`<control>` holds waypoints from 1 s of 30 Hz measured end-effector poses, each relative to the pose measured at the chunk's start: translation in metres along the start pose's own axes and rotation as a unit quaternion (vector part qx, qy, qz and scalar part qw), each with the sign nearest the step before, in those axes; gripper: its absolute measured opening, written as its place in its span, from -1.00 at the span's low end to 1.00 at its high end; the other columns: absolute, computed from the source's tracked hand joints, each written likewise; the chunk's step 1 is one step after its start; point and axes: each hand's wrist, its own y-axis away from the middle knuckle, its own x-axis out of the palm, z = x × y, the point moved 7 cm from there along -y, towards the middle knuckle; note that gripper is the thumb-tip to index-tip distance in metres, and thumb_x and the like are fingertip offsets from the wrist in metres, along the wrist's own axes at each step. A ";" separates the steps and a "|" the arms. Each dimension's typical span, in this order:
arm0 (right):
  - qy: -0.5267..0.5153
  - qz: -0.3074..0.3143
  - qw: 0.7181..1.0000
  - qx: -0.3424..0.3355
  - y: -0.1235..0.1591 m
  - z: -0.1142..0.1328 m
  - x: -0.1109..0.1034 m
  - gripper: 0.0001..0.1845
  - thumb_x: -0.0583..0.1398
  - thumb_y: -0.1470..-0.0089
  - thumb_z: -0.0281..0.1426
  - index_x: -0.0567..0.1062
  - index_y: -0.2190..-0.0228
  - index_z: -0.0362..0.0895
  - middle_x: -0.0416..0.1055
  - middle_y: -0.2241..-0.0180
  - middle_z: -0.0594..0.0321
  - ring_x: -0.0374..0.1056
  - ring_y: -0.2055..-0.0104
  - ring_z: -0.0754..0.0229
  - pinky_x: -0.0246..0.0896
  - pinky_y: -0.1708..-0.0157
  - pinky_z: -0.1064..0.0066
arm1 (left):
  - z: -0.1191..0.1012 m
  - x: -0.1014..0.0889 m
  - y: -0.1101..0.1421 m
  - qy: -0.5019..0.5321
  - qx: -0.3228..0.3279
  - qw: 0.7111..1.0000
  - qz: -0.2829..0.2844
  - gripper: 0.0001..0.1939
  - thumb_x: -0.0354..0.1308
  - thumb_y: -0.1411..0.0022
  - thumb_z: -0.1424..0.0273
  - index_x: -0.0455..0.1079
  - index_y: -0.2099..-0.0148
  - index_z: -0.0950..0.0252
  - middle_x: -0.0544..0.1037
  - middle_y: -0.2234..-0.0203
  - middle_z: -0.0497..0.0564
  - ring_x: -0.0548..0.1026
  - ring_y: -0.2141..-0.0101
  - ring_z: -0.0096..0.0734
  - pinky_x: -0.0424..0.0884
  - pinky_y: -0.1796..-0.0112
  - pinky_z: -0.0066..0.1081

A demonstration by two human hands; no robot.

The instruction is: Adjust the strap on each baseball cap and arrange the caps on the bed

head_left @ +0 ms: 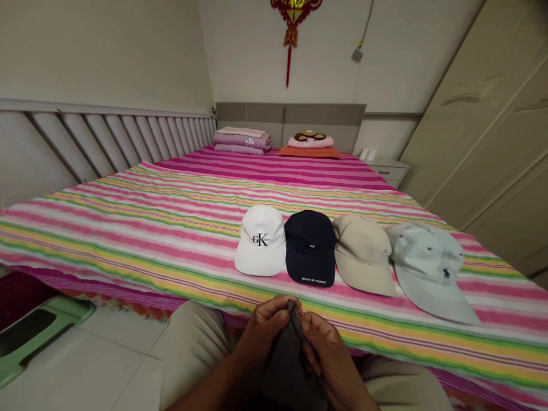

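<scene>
Between my knees I hold a dark grey cloth item; its lower part lies in shadow, and I cannot make out its kind. My left hand pinches its upper edge between thumb and fingers. On the other side of that edge, the fingertips of my right hand are closed on it too. Beyond my hands, caps lie in a row on the bed: a white cap with black letters, a navy cap, a beige cap and a pale blue-grey cap, brims towards me.
The bed carries a striped sheet. Folded purple bedding and a pink and orange stack sit by the headboard. A green stool stands at lower left. Wardrobe doors rise on the right.
</scene>
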 end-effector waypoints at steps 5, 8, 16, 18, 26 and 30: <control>0.004 -0.016 1.000 -0.007 0.002 0.007 -0.003 -0.65 0.16 0.05 -0.14 0.25 0.60 -0.14 -0.01 0.84 0.54 -0.24 0.77 0.45 -0.36 0.73 0.53 | -0.003 0.002 0.002 -0.055 0.005 0.998 0.014 -0.70 0.22 0.06 0.27 0.47 0.27 0.34 0.47 0.45 0.02 0.38 0.44 -0.44 0.25 0.35 -0.45; 0.004 -0.023 1.000 -0.016 0.002 0.011 -0.005 -0.66 0.17 0.06 -0.15 0.27 0.61 -0.14 0.00 0.84 0.54 -0.21 0.77 0.45 -0.32 0.73 0.54 | -0.009 0.005 0.003 -0.122 0.043 0.991 0.027 -0.72 0.23 0.07 0.29 0.50 0.28 0.33 0.47 0.36 0.05 0.38 0.30 -0.33 0.25 0.22 -0.38; -0.004 -0.044 0.998 -0.042 0.000 0.013 -0.008 -0.67 0.21 0.11 -0.16 0.32 0.58 -0.17 0.13 0.74 0.47 -0.12 0.73 0.45 -0.26 0.72 0.56 | -0.015 0.004 0.006 -0.229 0.067 0.971 0.024 -0.67 0.16 0.01 0.27 0.48 0.19 0.29 0.50 0.32 0.07 0.39 0.23 -0.24 0.24 0.15 -0.28; -0.012 -0.048 0.998 -0.050 0.001 0.013 -0.009 -0.67 0.21 0.10 -0.17 0.32 0.60 -0.17 0.12 0.75 0.47 -0.11 0.73 0.44 -0.22 0.71 0.55 | -0.014 0.004 0.006 -0.252 0.066 0.965 0.032 -0.67 0.13 -0.02 0.26 0.47 0.16 0.29 0.50 0.33 0.06 0.39 0.24 -0.26 0.23 0.15 -0.29; -0.017 -0.068 0.994 -0.081 0.002 0.015 -0.010 -0.70 0.21 0.10 -0.16 0.31 0.48 -0.14 0.18 0.71 0.47 -0.12 0.75 0.46 -0.21 0.72 0.57 | -0.020 0.009 0.008 -0.292 0.092 0.951 0.046 -0.77 0.14 -0.02 0.32 0.50 0.28 0.31 0.49 0.44 0.00 0.38 0.35 -0.35 0.24 0.25 -0.38; 0.032 -0.068 0.991 -0.108 0.006 0.020 -0.009 -0.68 0.20 0.09 -0.17 0.30 0.37 -0.13 0.17 0.66 0.47 -0.04 0.71 0.43 -0.17 0.71 0.57 | -0.005 0.007 0.008 -0.115 -0.013 0.992 0.044 -0.80 0.22 0.08 0.37 0.47 0.35 0.35 0.49 0.53 -0.01 0.42 0.46 -0.39 0.29 0.35 -0.40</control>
